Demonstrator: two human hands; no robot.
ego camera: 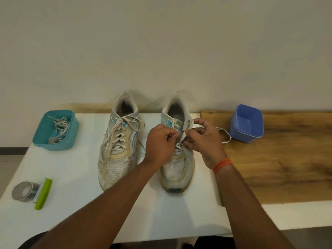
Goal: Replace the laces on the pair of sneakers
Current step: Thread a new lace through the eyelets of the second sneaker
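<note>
Two worn white sneakers with teal trim stand side by side on the white table, toes towards me. The left sneaker [117,150] is fully laced, its lace ends hanging loose over the sides. Over the right sneaker [177,169] both my hands work at the eyelets. My left hand [159,143] pinches a white lace [225,136] near the tongue. My right hand [204,141] pinches the same lace just beside it, and a loop of that lace trails right onto the wood. The upper eyelets of the right sneaker are hidden by my fingers.
A teal tub [55,131] at the back left holds a tangle of laces. An empty blue tub [247,123] stands on the wooden board [287,168] at the right. A roll of grey tape [25,191] and a green cutter [43,194] lie at the front left.
</note>
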